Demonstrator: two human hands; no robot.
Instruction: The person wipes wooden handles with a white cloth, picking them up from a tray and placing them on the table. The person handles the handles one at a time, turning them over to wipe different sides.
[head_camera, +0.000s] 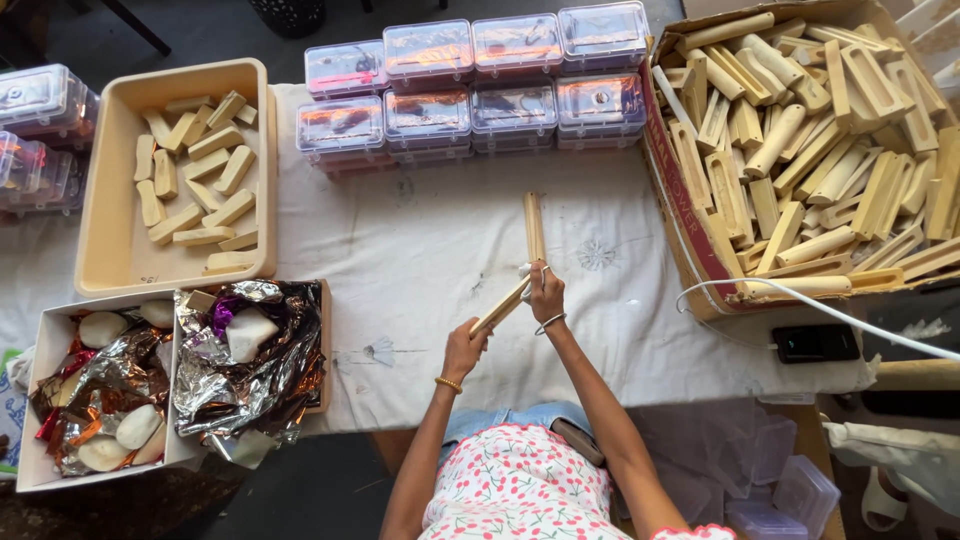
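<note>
Two hands, two wooden sticks, held over the counter's middle.

Left hand (466, 347) closed on slanted stick (500, 305); right hand (545, 292) closed on upright stick (535, 226), ends meeting, as if being fitted. Cloth-covered counter (420, 250): cardboard box (690, 240) of like pieces within right reach, beige tray (95, 275) of short blocks left, clear lidded cases (470, 85) behind.

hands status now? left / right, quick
Left hand: closed on the lower wooden stick.
Right hand: closed on the upright wooden stick.
</note>
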